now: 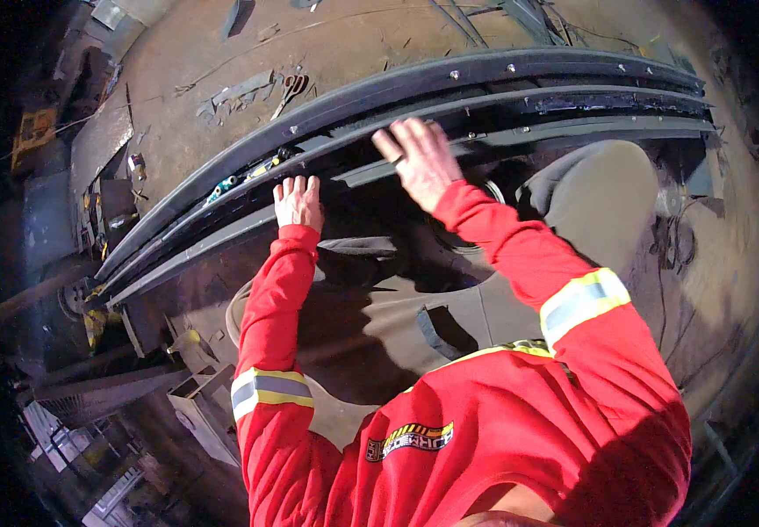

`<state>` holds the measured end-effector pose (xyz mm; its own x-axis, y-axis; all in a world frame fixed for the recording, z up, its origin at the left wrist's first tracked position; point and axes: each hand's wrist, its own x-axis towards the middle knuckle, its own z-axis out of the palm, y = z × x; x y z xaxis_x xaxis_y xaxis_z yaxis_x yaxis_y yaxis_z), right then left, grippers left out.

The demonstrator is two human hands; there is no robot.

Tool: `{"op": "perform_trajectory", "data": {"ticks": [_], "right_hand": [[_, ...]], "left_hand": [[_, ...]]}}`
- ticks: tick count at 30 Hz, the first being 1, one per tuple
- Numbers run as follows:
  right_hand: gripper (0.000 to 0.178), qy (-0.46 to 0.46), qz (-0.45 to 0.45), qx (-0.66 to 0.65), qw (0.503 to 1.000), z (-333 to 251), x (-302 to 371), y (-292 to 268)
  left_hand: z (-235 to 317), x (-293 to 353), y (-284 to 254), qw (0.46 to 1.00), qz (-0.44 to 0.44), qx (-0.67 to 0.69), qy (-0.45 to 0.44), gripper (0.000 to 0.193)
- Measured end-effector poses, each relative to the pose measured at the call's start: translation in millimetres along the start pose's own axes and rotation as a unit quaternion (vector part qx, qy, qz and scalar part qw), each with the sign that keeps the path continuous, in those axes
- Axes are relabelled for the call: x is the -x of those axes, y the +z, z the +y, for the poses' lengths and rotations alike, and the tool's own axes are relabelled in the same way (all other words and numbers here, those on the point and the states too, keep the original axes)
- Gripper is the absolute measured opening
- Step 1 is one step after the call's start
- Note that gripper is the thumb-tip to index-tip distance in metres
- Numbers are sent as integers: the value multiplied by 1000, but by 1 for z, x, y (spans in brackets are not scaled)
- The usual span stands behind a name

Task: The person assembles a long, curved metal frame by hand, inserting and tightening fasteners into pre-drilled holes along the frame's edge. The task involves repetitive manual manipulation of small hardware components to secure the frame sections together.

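Observation:
A long dark metal channel (379, 91) with parallel rails and several bright bolts crosses in front of me, its straight edges bent by the lens. My left hand (298, 205) lies at the near rails with its fingers stretched over an edge. Farther right, my right hand (421, 162) is open, fingers extended across the middle rail; whether it presses or only hovers, I cannot tell. Neither hand shows anything held. Between the rails, left of my hands, lie a teal object (224, 188) and a yellow-and-black tool (265, 167).
Beyond the channel, scissor-like tool handles (291, 91) lie on the brown floor near a flat grey metal piece (243, 92). Dark bars (524, 19) lie at the far side. Metal plates (103, 132) and an orange object (35, 129) are at the left.

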<state>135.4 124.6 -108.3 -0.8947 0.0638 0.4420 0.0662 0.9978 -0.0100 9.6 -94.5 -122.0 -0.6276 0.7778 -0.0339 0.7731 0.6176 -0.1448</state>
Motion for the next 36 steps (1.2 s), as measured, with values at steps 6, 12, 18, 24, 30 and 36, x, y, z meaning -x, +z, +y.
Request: {"op": "perform_trajectory", "data": {"ticks": [6, 12, 18, 24, 30, 36], "right_hand": [[100, 42, -185, 42, 981, 96, 14, -23], [94, -9, -184, 85, 979, 109, 14, -10], [87, -22, -222, 74, 972, 108, 7, -12], [117, -20, -235, 25, 971, 116, -1, -18], [121, -26, -278, 7, 960, 125, -18, -19], [120, -12, -402, -52, 914, 143, -66, -16]], "left_hand": [[12, 7, -28, 977, 109, 18, -184, 76], [9, 0, -38, 983, 87, 24, -157, 105], [-21, -13, -17, 996, 54, -66, -27, 115], [-28, -33, -38, 998, -58, -26, -8, 108], [-41, -49, -46, 994, -108, -30, 16, 113], [-64, -91, -49, 977, -204, 32, 54, 119]]}}
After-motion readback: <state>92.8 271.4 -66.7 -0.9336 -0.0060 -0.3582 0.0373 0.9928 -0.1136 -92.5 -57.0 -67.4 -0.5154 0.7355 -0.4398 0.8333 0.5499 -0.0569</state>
